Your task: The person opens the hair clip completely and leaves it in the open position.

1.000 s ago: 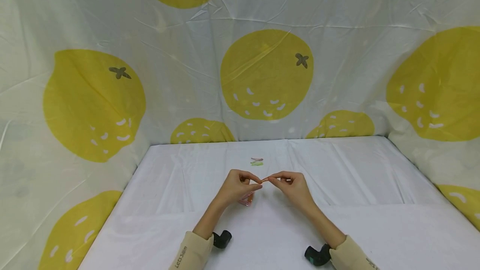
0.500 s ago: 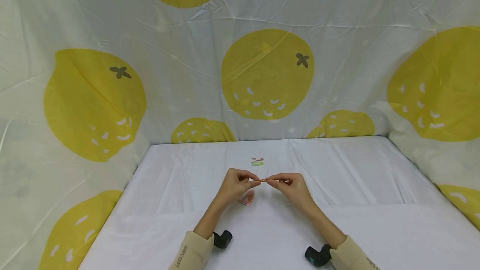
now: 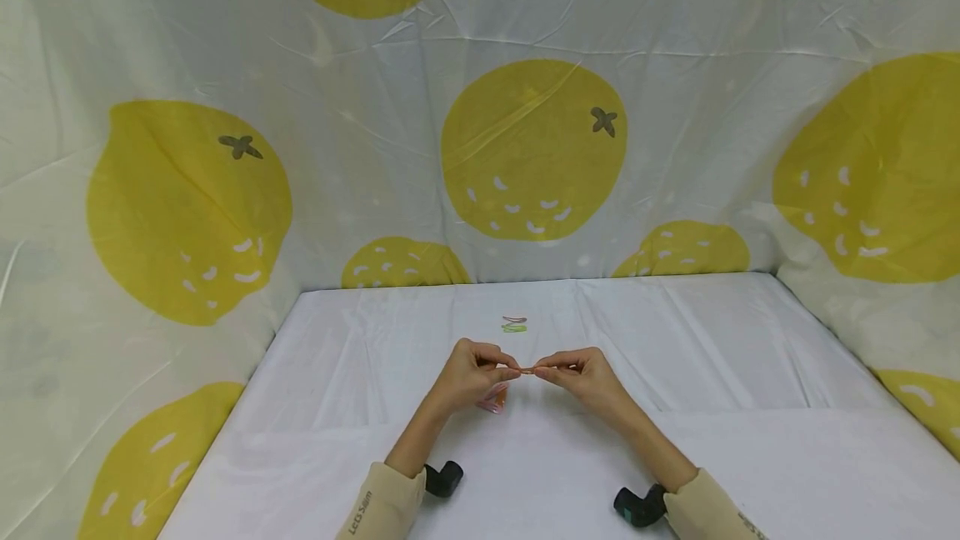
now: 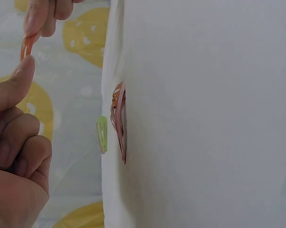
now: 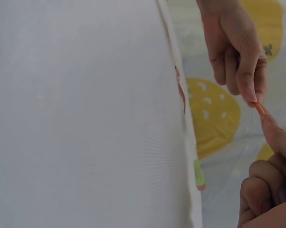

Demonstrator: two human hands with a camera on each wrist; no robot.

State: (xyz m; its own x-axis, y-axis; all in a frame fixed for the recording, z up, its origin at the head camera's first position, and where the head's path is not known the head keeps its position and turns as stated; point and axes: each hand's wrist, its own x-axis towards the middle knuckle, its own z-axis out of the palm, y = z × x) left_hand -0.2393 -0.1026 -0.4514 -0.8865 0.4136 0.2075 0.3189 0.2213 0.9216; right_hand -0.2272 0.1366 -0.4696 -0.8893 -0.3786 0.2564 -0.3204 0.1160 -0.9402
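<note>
Between both hands, a slim orange snap hair clip [image 3: 527, 371] is held just over the white table. My left hand [image 3: 472, 373] pinches one end between thumb and forefinger; my right hand [image 3: 588, 377] pinches the other. The same orange clip [image 4: 26, 48] shows clearly in the left wrist view, spanning the two sets of fingertips. Below the left hand lies a small pile of pink and orange hair clips [image 3: 495, 398], partly hidden by that hand in the head view. Beyond the hands, a green hair clip [image 3: 514, 328] lies beside a brownish-pink clip [image 3: 514, 319].
White cloth covers the table [image 3: 720, 357]. Around its back and sides hangs a pale curtain [image 3: 360, 148] printed with large yellow lemons. Black curved camera mounts [image 3: 444, 480] sit at both beige sleeves.
Both hands have dipped slightly toward me with the orange clip. The clip, tilted a second ago, now lies nearly level between the fingertips. The clips on the table have stayed in place.
</note>
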